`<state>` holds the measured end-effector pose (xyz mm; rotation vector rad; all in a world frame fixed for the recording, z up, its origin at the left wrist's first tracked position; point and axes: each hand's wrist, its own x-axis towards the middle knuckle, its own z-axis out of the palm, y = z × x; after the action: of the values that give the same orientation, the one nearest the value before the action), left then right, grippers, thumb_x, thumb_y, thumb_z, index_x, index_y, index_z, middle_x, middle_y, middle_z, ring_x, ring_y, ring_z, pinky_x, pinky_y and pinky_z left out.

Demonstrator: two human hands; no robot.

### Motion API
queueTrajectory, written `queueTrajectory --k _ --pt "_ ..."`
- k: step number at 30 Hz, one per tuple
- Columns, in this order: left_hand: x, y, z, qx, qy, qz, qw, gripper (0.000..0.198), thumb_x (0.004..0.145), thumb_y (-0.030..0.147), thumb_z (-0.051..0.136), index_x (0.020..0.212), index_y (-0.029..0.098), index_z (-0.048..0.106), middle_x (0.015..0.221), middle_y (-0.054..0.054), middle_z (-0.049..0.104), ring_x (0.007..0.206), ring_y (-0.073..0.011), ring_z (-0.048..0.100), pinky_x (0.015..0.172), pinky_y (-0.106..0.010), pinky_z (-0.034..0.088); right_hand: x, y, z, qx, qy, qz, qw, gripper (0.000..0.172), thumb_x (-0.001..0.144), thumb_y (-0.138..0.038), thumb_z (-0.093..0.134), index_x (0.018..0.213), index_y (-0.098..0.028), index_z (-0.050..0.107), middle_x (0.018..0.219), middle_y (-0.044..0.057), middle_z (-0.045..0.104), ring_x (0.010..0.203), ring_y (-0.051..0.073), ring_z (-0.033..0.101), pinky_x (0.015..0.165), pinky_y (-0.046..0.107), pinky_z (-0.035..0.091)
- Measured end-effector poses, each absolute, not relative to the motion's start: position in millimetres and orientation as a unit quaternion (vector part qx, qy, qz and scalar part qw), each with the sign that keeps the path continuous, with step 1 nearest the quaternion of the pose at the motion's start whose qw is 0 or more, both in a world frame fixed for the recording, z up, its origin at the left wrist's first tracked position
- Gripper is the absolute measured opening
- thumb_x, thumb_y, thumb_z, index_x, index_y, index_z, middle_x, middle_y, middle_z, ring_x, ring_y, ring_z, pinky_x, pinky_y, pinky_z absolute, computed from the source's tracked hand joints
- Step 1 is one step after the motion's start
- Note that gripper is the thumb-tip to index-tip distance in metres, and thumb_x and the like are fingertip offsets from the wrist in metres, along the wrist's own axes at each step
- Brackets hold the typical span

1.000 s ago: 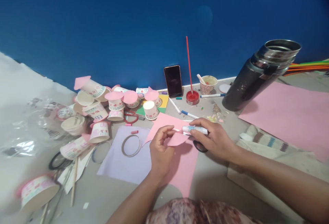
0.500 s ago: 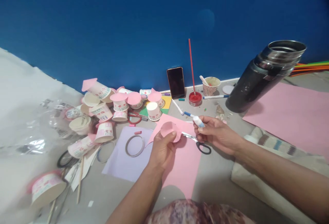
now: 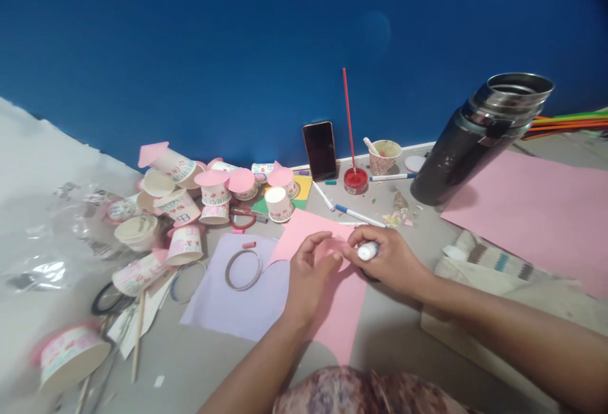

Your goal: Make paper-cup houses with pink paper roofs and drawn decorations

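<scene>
1. Left hand (image 3: 304, 278): poised over pink sheet (image 3: 339, 316), pinching small pink piece (image 3: 331, 248) between thumb and curled fingers.
2. Small pink piece: between both hands, above pink sheet; outline partly hidden by fingers.
3. Right hand (image 3: 387, 262): curled around white tube (image 3: 368, 250), with thumb and index finger drawn together at right edge of small pink piece — cannot tell how firmly pressed.
4. Pink sheet: flat on grey table (image 3: 384, 332), meeting lavender sheet (image 3: 256, 316) at left.
5. Lavender sheet: bearing grey ring (image 3: 227, 275) and short pink cap (image 3: 249, 245).
6. Beyond hands: blue-tipped marker (image 3: 360, 214), red pot (image 3: 356, 181) with red stick (image 3: 348, 123) upright in it, patterned cup (image 3: 382, 164) with white pen (image 3: 370, 145) leaning inside.
7. Against blue wall (image 3: 237, 53): phone (image 3: 320, 150), propped upright, screen dark.
8. Left: heap of decorated paper cups (image 3: 178, 208) — several topped with pink paper.
9. Right: dark flask (image 3: 468, 142), open-mouthed, beside large pink sheet (image 3: 536, 211); folded cloth (image 3: 503, 275) under right forearm.
</scene>
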<state>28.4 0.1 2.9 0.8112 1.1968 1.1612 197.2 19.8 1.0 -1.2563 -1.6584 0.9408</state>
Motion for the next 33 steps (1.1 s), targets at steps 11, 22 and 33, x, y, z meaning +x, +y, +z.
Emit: queueTrajectory --k 11,22,33 --pt "12.9 3.2 14.8 0.56 0.541 0.417 0.469 0.007 0.08 0.022 0.074 0.086 0.022 0.077 0.09 -0.004 0.077 0.089 -0.0227 0.069 0.086 -0.033 0.05 205.7 19.4 1.7 -0.481 -0.748 0.283 0.36 0.012 0.087 -0.027 0.07 0.076 -0.022 0.072 0.07 0.0 0.073 0.065 0.016 0.062 0.062 0.027 0.04" --pt "10.5 10.5 -1.7 0.345 0.546 0.482 0.592 0.026 0.065 0.033 0.09 0.074 0.017 0.072 0.072 0.0 0.069 0.07 -0.0141 0.058 0.072 -0.028 0.044 207.2 24.7 5.6 -0.495 -0.507 0.604 0.365 0.037 0.073 -0.053 0.086 0.081 -0.021 0.069 0.053 -0.005 0.055 0.041 0.01 0.043 0.042 0.024 0.03" --pt "16.6 6.7 10.2 0.402 0.55 0.428 0.594 0.019 0.069 0.03 0.084 0.08 0.018 0.075 0.077 -0.001 0.07 0.073 -0.0152 0.058 0.072 -0.027 0.044 200.6 25.6 2.8 -0.492 -0.569 0.544 0.371 0.024 0.08 -0.04 0.076 0.068 -0.022 0.066 0.044 -0.006 0.048 0.043 0.011 0.043 0.044 0.025 0.031"
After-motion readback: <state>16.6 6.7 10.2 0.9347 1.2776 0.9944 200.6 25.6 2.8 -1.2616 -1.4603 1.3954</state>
